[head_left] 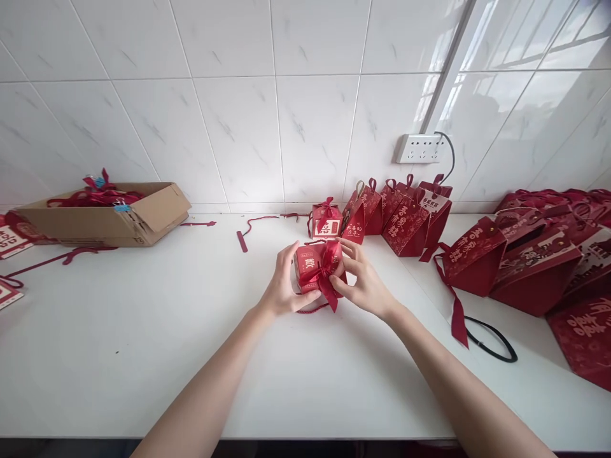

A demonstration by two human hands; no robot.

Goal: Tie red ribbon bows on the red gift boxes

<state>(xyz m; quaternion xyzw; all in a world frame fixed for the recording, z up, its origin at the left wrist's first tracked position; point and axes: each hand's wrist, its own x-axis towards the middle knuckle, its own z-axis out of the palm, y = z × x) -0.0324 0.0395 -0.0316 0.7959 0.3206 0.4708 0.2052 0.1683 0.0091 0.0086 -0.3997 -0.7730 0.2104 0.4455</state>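
Observation:
A small red gift box [306, 259] with gold characters sits on the white table between my hands. A dark red ribbon [328, 267] is tied in a bow across it, one tail hanging down its front. My left hand [285, 283] grips the box's left side, thumb along the front edge. Against the right side, my right hand [363, 280] has thumb and fingers closed on the ribbon bow. Part of a twisted red cord [312, 310] shows under the box. Right behind stands a similar box [326, 222] with its own bow.
Several red gift bags [405, 222] stand along the wall, with more red boxes [520, 261] at right. A black loop [491, 346] lies near them. On the left, a cardboard box [109, 222] holds red ribbons. A red tag [242, 241] with cord lies mid-table. A power strip [422, 149] is on the wall.

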